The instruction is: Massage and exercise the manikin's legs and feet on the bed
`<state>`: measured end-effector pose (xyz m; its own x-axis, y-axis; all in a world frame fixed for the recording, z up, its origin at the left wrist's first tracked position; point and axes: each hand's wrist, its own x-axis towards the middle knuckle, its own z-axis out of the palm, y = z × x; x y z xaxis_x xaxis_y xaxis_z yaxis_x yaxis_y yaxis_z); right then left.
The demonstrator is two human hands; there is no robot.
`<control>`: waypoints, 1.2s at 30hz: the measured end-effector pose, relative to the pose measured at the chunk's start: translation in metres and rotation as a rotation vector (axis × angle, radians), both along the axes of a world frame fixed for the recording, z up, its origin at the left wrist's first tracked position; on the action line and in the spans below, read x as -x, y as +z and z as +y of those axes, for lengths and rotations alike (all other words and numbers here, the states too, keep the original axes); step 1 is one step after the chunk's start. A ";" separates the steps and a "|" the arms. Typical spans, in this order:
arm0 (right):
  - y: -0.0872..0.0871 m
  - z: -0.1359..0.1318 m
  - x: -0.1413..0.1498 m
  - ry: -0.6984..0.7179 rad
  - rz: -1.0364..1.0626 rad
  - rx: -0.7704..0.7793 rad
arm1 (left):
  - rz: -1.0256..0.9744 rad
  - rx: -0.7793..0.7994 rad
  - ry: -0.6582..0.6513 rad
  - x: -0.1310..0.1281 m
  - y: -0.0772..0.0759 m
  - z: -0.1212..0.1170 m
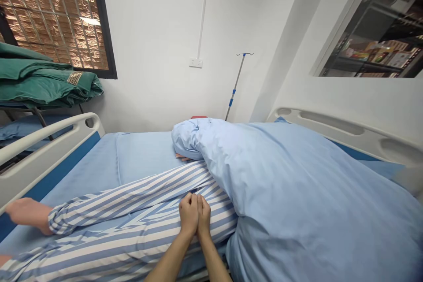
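Note:
Side by side, my left hand (189, 213) and my right hand (204, 215) rest against each other over the upper leg of a figure lying on the bed. Both are closed, fingers curled, knuckles up. Their fingertips are hidden, so whether they pinch any cloth cannot be seen. Under them are blue-and-white striped trousers (132, 246). A light blue quilt (297, 185) covers the figure's upper body, right of my hands. The figure's fingers (182, 157) show below the quilt's edge, and a bare foot (31, 215) lies at the left.
The bed's blue sheet (142, 154) lies between a footboard (79, 124) on the left and a headboard (333, 123) on the right. A drip stand (235, 86) rises beyond the bed, near a wall socket (196, 63). Folded green bedding (49, 81) is piled at the far left.

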<state>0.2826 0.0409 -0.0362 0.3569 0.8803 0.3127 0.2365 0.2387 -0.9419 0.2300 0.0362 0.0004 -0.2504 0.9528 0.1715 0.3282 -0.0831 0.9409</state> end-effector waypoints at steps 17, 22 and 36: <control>0.023 -0.003 -0.003 0.081 -0.380 0.048 | 0.155 0.041 -0.065 0.018 -0.035 -0.004; 0.030 0.002 -0.011 0.071 -0.479 0.007 | 0.202 0.032 -0.070 0.017 -0.033 -0.004; 0.008 0.004 -0.017 -0.025 -0.280 -0.034 | 0.236 0.076 -0.045 0.006 -0.019 -0.002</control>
<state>0.2994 0.0450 -0.0285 0.2743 0.8593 0.4317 0.4923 0.2602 -0.8306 0.2239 0.0340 -0.0190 -0.1688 0.9746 0.1472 0.5372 -0.0343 0.8427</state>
